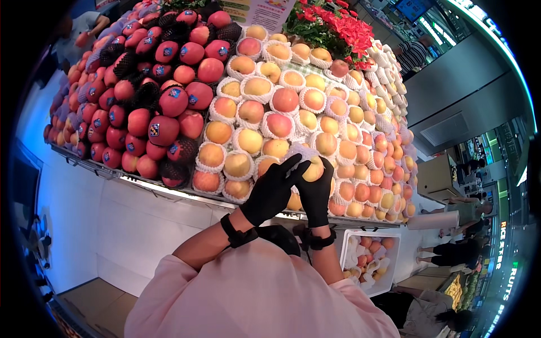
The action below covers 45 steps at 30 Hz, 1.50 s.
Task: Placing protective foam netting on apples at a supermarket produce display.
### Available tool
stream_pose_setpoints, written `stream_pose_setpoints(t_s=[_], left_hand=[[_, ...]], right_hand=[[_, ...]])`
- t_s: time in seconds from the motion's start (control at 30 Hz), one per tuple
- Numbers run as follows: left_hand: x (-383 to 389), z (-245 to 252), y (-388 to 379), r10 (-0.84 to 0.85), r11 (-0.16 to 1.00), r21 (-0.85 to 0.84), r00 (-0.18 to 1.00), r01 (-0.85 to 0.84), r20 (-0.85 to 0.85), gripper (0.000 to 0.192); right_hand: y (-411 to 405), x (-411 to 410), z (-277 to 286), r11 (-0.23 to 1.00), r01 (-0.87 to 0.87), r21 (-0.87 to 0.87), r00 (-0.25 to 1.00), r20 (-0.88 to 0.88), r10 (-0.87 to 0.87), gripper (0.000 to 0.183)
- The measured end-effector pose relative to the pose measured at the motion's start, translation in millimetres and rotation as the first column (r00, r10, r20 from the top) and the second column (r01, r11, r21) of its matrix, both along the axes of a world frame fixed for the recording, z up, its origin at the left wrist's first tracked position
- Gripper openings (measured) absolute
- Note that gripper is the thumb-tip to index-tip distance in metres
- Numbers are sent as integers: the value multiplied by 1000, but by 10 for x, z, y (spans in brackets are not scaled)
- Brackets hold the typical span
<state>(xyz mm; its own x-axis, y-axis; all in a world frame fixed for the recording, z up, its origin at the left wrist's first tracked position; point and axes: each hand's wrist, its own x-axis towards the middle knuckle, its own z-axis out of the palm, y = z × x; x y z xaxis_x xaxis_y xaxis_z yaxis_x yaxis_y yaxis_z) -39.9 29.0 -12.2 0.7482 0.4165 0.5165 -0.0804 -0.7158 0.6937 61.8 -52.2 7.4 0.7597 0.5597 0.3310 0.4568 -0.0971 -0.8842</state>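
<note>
Both my hands wear black gloves and meet over the front of a sloped fruit display. My right hand point(315, 198) grips a yellow apple point(313, 170) from its right side and below. A lilac foam net sleeve point(301, 149) shows at the top of that apple. My left hand point(270, 190) comes in from the left, its fingertips against the sleeve and the apple's left side; the fingers hide part of the sleeve. Around and beneath the hands lie rows of yellow-red apples point(249, 140), most in white foam nets.
Dark red apples point(164, 130) with stickers, some in black nets, fill the display's left side. A white foam box point(396, 257) of apples stands low to my right. Red flowers point(338, 27) and a printed sign point(258, 12) rise behind. Other people point(456, 251) stand at the right.
</note>
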Motion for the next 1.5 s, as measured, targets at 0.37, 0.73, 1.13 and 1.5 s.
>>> stream_pose_setpoints(t_s=[0.37,0.73,1.13,1.5], left_hand=[[278,-86,77,56,677,-711,951,188,305,67],[252,-318,304,58,-631,-549,739,548,671,53],[100,-426,197,-136,319,-906,959,278,247,59],[272,-368,75,-128,658,-749,992,80,-7,60]], right_hand=[[-73,215,-34,982,-188,-33,979,-83,184,85],[-174,433,28,975,-215,63,786,-582,211,31],[-147,369,35,978,-178,107,919,-338,204,14],[-285,269,190,732,-248,-634,766,334,549,91]])
